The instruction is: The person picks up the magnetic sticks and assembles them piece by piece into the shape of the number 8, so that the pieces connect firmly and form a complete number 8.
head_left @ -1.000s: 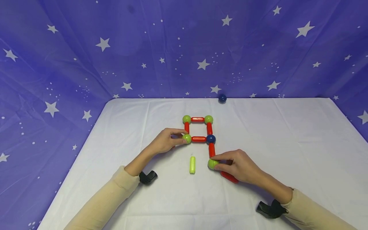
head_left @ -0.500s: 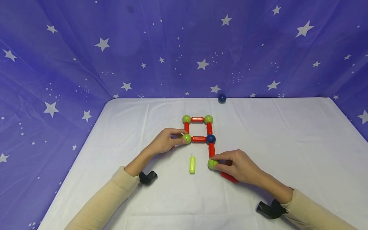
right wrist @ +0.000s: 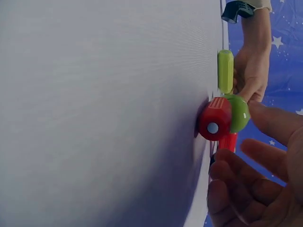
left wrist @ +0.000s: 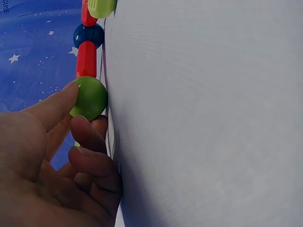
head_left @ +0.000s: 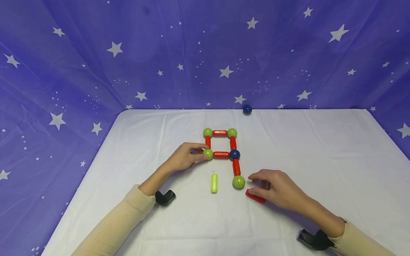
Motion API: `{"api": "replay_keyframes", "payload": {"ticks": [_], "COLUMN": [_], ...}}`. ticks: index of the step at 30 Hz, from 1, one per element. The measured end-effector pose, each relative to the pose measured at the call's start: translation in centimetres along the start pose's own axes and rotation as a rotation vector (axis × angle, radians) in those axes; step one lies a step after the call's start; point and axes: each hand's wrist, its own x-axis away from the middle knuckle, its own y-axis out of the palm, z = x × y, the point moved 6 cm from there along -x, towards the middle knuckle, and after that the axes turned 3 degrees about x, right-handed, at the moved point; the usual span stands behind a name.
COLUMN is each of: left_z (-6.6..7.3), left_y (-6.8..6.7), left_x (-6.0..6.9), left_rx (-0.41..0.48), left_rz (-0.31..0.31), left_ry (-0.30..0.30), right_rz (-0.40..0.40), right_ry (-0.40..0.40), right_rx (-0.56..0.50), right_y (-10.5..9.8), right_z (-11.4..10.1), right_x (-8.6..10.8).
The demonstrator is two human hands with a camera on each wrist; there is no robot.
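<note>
On the white cloth lies a square of red magnetic rods with ball joints, green at three corners and a blue ball (head_left: 235, 155) at the fourth. My left hand (head_left: 185, 156) pinches the lower-left green ball (head_left: 208, 154), as the left wrist view also shows. From the blue ball a red rod (head_left: 236, 167) runs toward me to another green ball (head_left: 238, 182). Just right of that ball, my right hand (head_left: 280, 188) has its fingers spread and holds nothing. Its thumb is over a loose red rod (right wrist: 215, 118), apart from it in the right wrist view.
A loose yellow-green rod (head_left: 214, 183) lies below the square. A second blue ball (head_left: 247, 109) sits at the table's far edge. Behind the table hangs a purple star-patterned cloth (head_left: 192, 53).
My right hand has let go of the end green ball and moved back to the right, toward the loose red rod. That ball shifted slightly right. My left hand stayed put.
</note>
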Motion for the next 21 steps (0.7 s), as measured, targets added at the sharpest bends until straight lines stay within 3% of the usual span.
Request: {"api": "replay_keyframes", "payload": {"ticks": [7,13,21], "left_z": [-0.1,-0.2,-0.1], "left_y": [0.0,-0.1,0.0], "left_x": [-0.1,-0.1,-0.1], "left_rx": [0.007,0.014,0.014], "left_rz": [-0.007,-0.008,-0.013], "left_ry": [0.005,0.001,0.001], "right_rz": [-0.066,-0.081,-0.019], "right_ry": [0.037,0.054,-0.061], "right_rx": [0.111,0.129,0.037], "right_y": [0.5,0.8,-0.1], "right_z": [0.1,-0.1,-1.8], "right_x": [1.1,1.0,0.1]}}
